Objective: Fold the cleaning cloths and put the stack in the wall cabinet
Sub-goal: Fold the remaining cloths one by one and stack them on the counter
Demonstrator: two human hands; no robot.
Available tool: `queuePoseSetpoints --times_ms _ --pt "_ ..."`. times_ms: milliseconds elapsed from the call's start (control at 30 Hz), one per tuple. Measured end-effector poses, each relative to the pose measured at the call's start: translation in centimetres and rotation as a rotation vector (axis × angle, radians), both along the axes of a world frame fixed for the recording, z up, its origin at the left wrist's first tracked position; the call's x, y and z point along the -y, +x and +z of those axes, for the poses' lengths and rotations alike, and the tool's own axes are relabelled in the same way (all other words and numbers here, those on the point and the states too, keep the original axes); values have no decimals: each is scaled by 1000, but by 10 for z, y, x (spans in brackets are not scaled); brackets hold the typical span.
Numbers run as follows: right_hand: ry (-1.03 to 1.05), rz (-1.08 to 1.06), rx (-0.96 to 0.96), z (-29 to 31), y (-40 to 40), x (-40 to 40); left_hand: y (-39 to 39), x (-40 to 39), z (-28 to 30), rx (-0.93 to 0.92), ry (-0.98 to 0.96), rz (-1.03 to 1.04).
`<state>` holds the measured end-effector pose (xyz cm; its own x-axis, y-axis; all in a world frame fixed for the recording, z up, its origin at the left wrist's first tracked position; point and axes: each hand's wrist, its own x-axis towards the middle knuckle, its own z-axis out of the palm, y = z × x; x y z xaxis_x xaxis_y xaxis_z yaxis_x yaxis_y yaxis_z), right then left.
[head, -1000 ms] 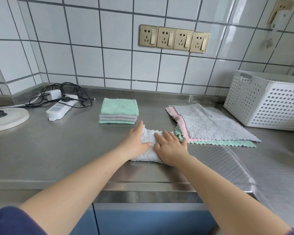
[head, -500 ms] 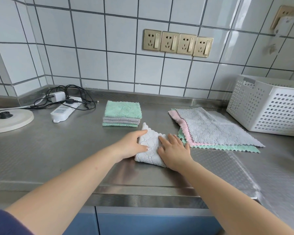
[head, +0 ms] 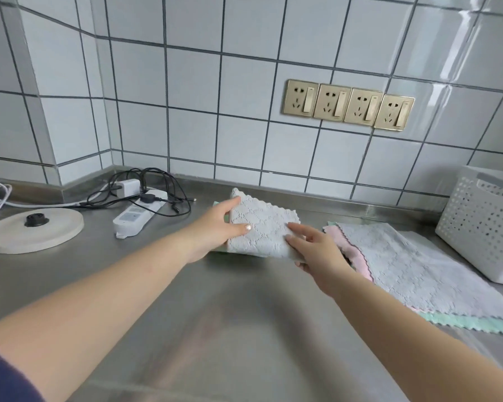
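A folded grey cloth [head: 262,227] is held between both hands just over the stack of folded cloths [head: 217,250], of which only green edges show beneath it. My left hand [head: 215,227] grips its left side, thumb on top. My right hand [head: 317,250] pinches its right edge. Right of them lie unfolded cloths [head: 413,271] spread flat on the steel counter [head: 215,329]: grey on top, pink and green below. No wall cabinet is in view.
A white perforated basket [head: 485,227] stands at the far right. A white power strip [head: 137,216] with a tangle of black cables [head: 157,184] and a round kettle base [head: 32,230] sit at the left. Wall sockets [head: 347,105] sit on the tiles.
Both hands lifted the folded grey cloth off the counter and carried it back and left, over the stack. The view moved closer and tilted up.
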<state>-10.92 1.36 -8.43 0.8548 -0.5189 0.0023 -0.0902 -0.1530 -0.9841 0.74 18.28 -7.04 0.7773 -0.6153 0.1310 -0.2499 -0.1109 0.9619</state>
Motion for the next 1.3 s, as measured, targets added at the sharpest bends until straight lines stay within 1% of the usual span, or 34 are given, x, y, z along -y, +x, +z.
queuePoseSetpoints --times_ms 67,133,300,633,800,833,900,967,1033,1100,1167,1200,1233,1300 --pt "-29 -13 18 13 27 1 25 5 13 57 37 66" --pt "-104 -16 6 21 53 4 47 11 21 103 104 119" --pt "-229 -17 -64 16 94 11 83 23 16 113 265 162" --pt "-459 25 -195 0 105 11 101 28 -15 164 466 192" --pt "-548 65 -260 9 106 15 104 27 -7 158 534 167" --pt "-573 51 -251 14 108 18 103 27 -1 180 581 168" --pt "-676 -4 -211 24 115 24 104 31 13 304 668 206" --pt "-777 -13 -183 32 128 24 103 40 24 475 652 252" --pt "-879 17 -174 35 143 15 96 56 26 631 630 250" --pt "-1043 86 -239 29 159 5 91 72 17 742 706 234" --pt "-1181 150 -358 12 166 0 92 80 1 774 856 203" --pt "-1202 177 -394 2 166 -1 95 80 -9 759 924 197" --pt "-1200 196 -403 -8 165 0 99 78 -20 723 951 200" --pt "-1172 194 -376 -22 160 3 105 73 -37 648 923 204"
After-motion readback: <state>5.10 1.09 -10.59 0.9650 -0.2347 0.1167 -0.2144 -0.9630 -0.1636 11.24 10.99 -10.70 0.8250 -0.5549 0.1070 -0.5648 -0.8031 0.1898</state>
